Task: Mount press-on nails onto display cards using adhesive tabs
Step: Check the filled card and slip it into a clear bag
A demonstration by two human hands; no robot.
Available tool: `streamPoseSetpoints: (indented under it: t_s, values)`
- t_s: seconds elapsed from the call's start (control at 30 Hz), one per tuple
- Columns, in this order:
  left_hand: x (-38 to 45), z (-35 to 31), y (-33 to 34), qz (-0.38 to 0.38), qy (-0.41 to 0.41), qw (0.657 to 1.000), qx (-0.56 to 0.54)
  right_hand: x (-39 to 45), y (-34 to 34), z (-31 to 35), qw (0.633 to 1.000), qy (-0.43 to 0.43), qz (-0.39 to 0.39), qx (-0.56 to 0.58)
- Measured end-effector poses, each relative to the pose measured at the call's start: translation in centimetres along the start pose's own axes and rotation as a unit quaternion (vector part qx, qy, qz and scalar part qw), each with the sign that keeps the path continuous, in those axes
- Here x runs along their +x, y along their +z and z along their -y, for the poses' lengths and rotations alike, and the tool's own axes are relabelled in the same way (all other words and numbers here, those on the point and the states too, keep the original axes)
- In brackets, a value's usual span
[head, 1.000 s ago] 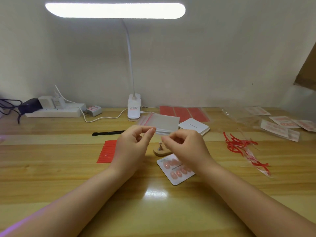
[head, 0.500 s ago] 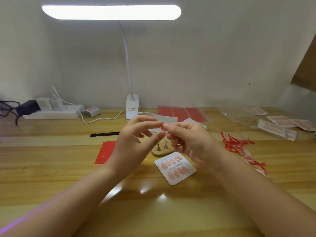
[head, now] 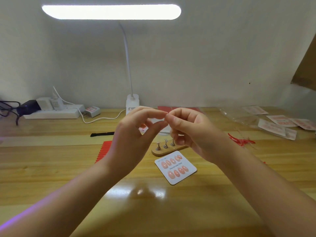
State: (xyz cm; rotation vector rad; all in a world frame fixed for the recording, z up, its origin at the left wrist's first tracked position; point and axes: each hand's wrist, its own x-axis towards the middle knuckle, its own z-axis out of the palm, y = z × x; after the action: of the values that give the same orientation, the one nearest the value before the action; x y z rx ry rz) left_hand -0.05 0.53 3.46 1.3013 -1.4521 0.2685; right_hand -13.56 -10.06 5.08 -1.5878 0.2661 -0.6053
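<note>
Both hands are raised above the table with their fingertips meeting. My right hand has its fingers curled and pinches a tiny adhesive tab between thumb and index finger; the tab is too small to see clearly. My left hand closes its index finger and thumb on the same spot. Below them a white display card printed "Handmade Nail" lies flat and carries several pink press-on nails. A wooden holder with three small metal stands sits just behind the card.
A red sheet of strips and a black tool lie at the left. A lamp base and a power strip stand at the back. Bagged cards and red peeled strips lie at the right.
Both hands have lifted off the table and away from the card. My left fingers spread apart half a second ago and have now closed back onto my right fingertips.
</note>
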Motion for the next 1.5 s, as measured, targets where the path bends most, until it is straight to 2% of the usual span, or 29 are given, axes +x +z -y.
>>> streamPoseSetpoints:
  t_s: [0.2, 0.3, 1.0, 1.23, 1.37, 1.5]
  values:
    - [0.2, -0.7, -0.2, -0.026, -0.022, 0.999, -0.006, -0.2, 0.2, 0.3, 0.990, -0.094, -0.062, -0.082]
    - [0.3, -0.9, -0.4, -0.028, -0.025, 0.999, -0.004, -0.3, 0.1, 0.6, 0.984, -0.113, -0.064, -0.123]
    - [0.2, -0.8, -0.3, -0.014, -0.022, 1.000, 0.001, -0.9, 0.1, 1.1, 0.977, -0.134, -0.035, -0.164]
    - [0.1, -0.7, -0.3, -0.003, -0.019, 1.000, -0.001, -1.1, 0.3, 1.6, 0.957, -0.160, -0.049, -0.239]
    - [0.2, -0.9, -0.4, -0.021, -0.047, 0.999, -0.004, -1.0, 0.1, 1.6, 0.952, -0.151, -0.064, -0.258]
    - [0.3, -1.0, -0.5, -0.031, -0.116, 0.989, -0.086, -1.0, 0.3, 1.6, 0.950, -0.144, -0.074, -0.267]
